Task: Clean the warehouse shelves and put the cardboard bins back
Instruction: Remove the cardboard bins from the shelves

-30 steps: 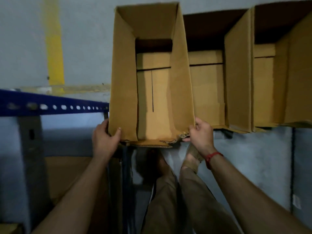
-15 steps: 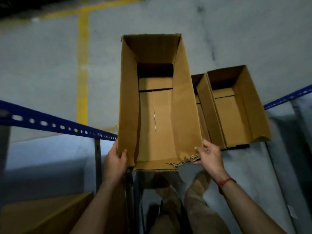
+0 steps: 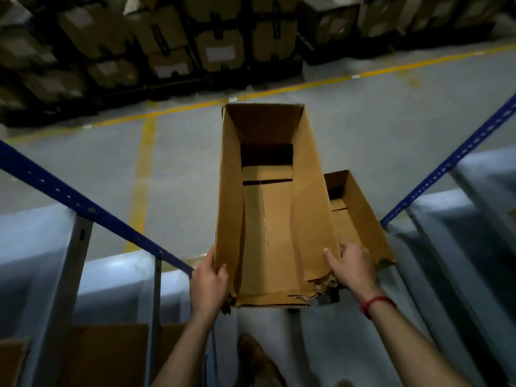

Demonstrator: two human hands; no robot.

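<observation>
Long brown open-top cardboard bin (image 3: 268, 219), empty, near edge all ragged.
Smaller brown cardboard bin (image 3: 360, 219) sits just beside its right wall, open too.

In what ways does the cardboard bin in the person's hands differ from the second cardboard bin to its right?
The held bin is gripped at its near end by the left hand and the right hand; the second bin is gripped by neither. The held bin shows whole and looks larger, being nearer the camera; the second bin is partly hidden behind it. Both are open-topped brown cardboard and look empty.
</observation>
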